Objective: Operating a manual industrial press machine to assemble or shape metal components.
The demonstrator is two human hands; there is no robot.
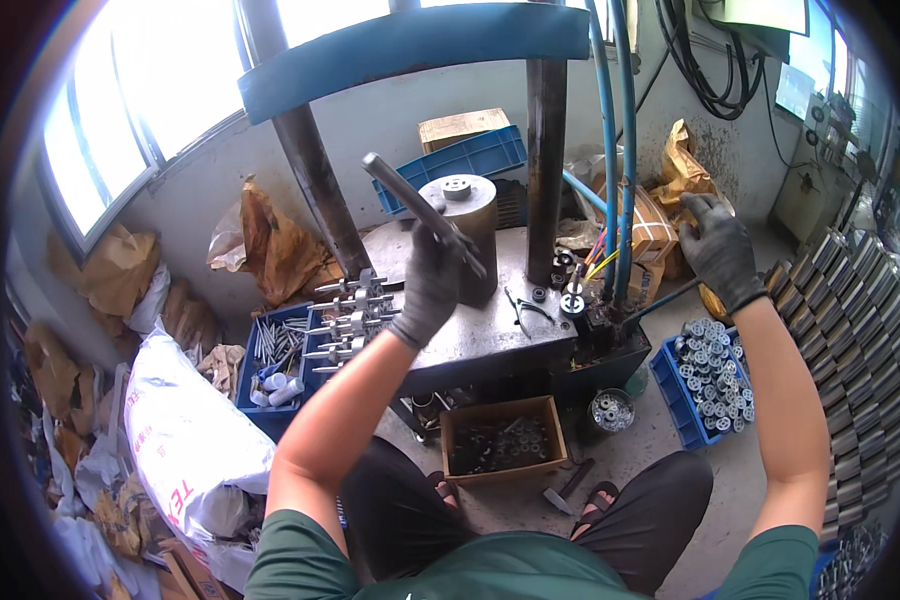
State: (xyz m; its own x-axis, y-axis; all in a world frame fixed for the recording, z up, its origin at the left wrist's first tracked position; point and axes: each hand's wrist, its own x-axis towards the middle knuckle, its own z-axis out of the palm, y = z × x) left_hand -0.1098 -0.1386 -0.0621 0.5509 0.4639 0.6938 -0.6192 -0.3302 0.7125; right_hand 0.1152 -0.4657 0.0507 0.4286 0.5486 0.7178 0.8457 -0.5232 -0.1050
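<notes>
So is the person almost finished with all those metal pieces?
Hard to say, but probably not. Done, it seems: assembled metal parts lie in rows on the blue crate at the left. In hand: the gloved left hand grips a grey metal bar by the steel cylinder on the press table; the right hand is raised, empty. Left: a blue bin of round pieces.

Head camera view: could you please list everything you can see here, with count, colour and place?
grey metal bar: one, grey, gripped in the left hand above the press table
steel cylinder block: one, grey, on the grey press table
blue plastic crate of round metal parts: one, blue, floor at right
brown cardboard box of dark parts: one, brown, floor between the feet
blue tray of metal shafts: one, blue, left of the table
white sack: one, white, floor at left
left hand: dark glove, closed on the bar
right hand: dark glove, raised, fingers spread, holding nothing
</notes>
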